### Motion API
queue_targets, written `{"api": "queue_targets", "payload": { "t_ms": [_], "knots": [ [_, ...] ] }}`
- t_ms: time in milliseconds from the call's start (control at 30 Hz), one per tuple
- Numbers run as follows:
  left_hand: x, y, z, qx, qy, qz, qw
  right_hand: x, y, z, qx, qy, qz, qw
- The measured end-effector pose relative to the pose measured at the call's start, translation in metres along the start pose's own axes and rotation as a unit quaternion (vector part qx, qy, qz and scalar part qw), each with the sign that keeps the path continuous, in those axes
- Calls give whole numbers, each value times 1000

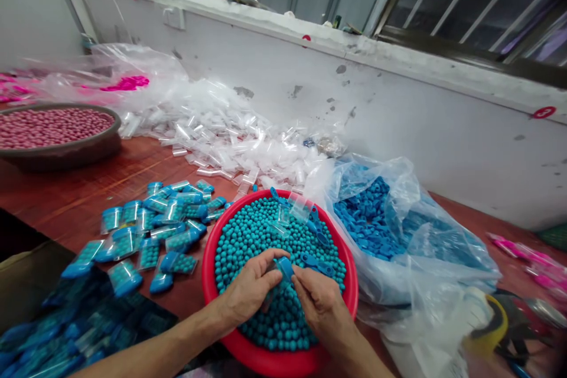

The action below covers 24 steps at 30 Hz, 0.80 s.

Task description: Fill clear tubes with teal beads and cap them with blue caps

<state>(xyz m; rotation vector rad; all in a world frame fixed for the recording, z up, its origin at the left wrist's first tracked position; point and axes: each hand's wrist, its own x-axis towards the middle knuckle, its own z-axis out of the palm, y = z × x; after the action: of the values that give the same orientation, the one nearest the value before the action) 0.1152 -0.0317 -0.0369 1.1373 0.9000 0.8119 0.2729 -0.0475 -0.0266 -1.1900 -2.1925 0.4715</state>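
Note:
Over a red basin [349, 283] of teal beads [248, 224], both hands meet at a small clear container with a blue cap [284, 267]. My left hand [248, 286] pinches it between thumb and fingers, hiding most of the clear body. From the other side, the fingertips of my right hand [321, 295] are closed on the cap's edge. On the beads behind them lie blue caps [316, 227] and clear empty containers [280, 221]. Left of the basin, filled containers with blue caps [175, 212] are piled on the table.
A plastic bag of blue caps [370, 218] stands right of the basin. Clear containers [230, 130] are heaped along the wall. A brown bowl of pink beads [57, 156] is far left. More filled packs [88, 331] lie lower left, and pink pieces [531, 257] at right.

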Motion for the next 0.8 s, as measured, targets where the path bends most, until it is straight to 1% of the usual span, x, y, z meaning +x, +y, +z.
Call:
{"api": "queue_targets", "payload": {
  "t_ms": [100, 167, 267, 333, 367, 400, 467, 500, 533, 567, 633, 700, 733, 800],
  "knots": [
    [-1, 0, 4, 4, 16, -6, 1000, -5, 1, 6, -2, 4, -7, 1000],
    [-3, 0, 3, 13, 19, -13, 1000, -6, 2, 1, 38, -21, 19, 999],
    [-5, 4, -4, 46, -16, -33, 998, -1, 4, -16, 144, -76, 63, 985],
    [-6, 8, -9, 67, -50, -43, 996, 5, 6, -25, 230, -101, 111, 962],
    [-7, 11, -10, 73, -60, -44, 995, 8, 7, -26, 275, -100, 144, 945],
    [-7, 13, -10, 77, -64, -40, 994, 12, 8, -26, 318, -87, 180, 927],
    [-9, 17, -8, 83, -47, -30, 995, 18, 9, -19, 378, -33, 236, 895],
    [-9, 18, -6, 87, -32, -26, 995, 21, 9, -15, 388, -4, 249, 887],
    [-10, 18, -4, 91, -16, -23, 996, 22, 7, -11, 385, 13, 252, 888],
    [-11, 19, -3, 95, 1, -19, 995, 22, 6, -8, 368, 16, 245, 897],
    [-11, 18, 0, 108, 34, 1, 994, 21, 0, -6, 304, -14, 205, 930],
    [-11, 16, 1, 112, 55, 40, 991, 16, -8, -7, 224, -52, 151, 961],
    [-11, 15, 1, 106, 59, 59, 991, 14, -12, -7, 184, -66, 132, 972],
    [-10, 15, 1, 83, 51, 81, 992, 9, -20, -4, 116, -81, 126, 982]
  ]
}}
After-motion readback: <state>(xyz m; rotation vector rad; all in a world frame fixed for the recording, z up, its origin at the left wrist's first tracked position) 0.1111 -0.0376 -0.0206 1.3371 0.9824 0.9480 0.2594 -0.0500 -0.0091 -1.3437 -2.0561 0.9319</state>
